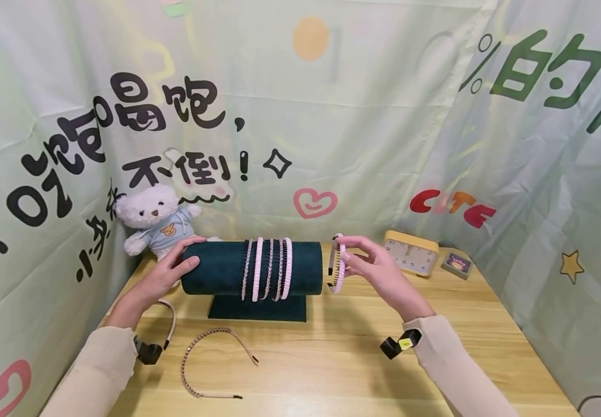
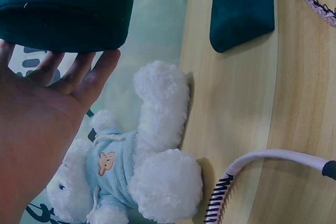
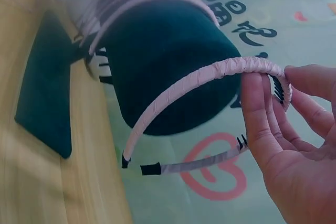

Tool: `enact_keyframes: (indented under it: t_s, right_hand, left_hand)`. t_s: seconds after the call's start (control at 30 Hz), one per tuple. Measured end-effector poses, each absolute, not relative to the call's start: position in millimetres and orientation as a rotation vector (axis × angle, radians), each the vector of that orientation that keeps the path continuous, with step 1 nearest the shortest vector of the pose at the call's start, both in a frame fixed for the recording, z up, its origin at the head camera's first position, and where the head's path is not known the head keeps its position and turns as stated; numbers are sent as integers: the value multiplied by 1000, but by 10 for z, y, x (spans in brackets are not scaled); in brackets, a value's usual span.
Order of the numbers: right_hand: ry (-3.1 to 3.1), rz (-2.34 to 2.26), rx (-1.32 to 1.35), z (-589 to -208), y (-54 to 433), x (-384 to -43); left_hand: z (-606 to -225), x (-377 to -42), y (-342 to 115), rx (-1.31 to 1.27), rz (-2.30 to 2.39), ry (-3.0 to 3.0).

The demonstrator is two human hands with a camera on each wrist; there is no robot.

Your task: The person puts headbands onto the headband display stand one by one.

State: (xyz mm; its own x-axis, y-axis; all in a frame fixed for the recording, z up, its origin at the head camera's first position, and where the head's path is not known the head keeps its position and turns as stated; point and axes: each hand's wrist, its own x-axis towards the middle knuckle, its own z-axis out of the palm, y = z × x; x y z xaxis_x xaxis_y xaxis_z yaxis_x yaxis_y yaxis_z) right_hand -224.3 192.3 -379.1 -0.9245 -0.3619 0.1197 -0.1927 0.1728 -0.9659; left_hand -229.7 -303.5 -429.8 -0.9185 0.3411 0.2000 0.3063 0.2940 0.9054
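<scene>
A dark green velvet display roll (image 1: 211, 269) lies level on its stand, with several pink and braided headbands (image 1: 257, 269) fitted round its middle. My left hand (image 1: 172, 269) rests against the roll's left end; in the left wrist view its extended fingers touch the lower rim there. Just off the right end, my right hand (image 1: 373, 260) pinches a pale pink wrapped headband (image 3: 194, 80) between thumb and fingers. The band's two black-tipped ends point toward the roll in the right wrist view, and toothed comb edges show inside it.
A braided headband (image 1: 184, 362) lies on the wooden table (image 1: 300, 370) in front; another headband (image 1: 173, 318) sits by the left wrist. Behind are a white teddy bear (image 1: 146, 211), a yellow clock (image 1: 412, 252) and a small framed box (image 1: 456, 263). Printed cloth (image 1: 383, 145) encloses the table.
</scene>
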Motion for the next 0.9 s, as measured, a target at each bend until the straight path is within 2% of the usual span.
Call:
enact_keyframes:
  t_s: [0.37,0.9]
  right_hand:
    - [2226,-1857,-595,-3837,1649,-2329]
    - [2223,-1881,-606,-3861,1592,-2312]
  left_hand:
    - [-4294,-2289,-3029,632,1740,2508]
    - [-4292,-2297,-3038,644,1743,2503]
